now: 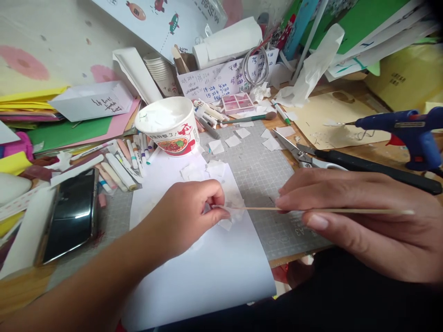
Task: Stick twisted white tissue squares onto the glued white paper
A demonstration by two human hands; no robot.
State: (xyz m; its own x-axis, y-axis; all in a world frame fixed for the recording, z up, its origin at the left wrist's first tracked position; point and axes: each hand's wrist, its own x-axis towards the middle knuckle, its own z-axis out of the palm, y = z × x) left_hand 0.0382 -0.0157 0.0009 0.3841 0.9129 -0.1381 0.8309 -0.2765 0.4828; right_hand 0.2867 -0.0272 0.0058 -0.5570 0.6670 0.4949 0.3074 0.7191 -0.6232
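My right hand point(367, 221) pinches a thin wooden stick point(261, 209) between thumb and fingers, holding it almost level above the mat. Its left end meets a translucent white scrap of thin paper point(237, 210). My left hand point(190, 207) has thumb and forefinger closed on that scrap at the stick's end. Under the left hand lies a white paper sheet point(207, 286), curling at its lower right. More thin white squares point(194, 171) rest on the sheet just beyond my fingers. Behind them stands a paper tub point(176, 140) containing something white.
A blue glue gun point(408, 133) and scissors point(299, 152) lie at the right. Several white squares point(242, 133) are scattered on the grey cutting mat point(256, 157). Markers point(121, 168) and a dark phone point(71, 214) are on the left, a labelled box point(221, 83) at the back.
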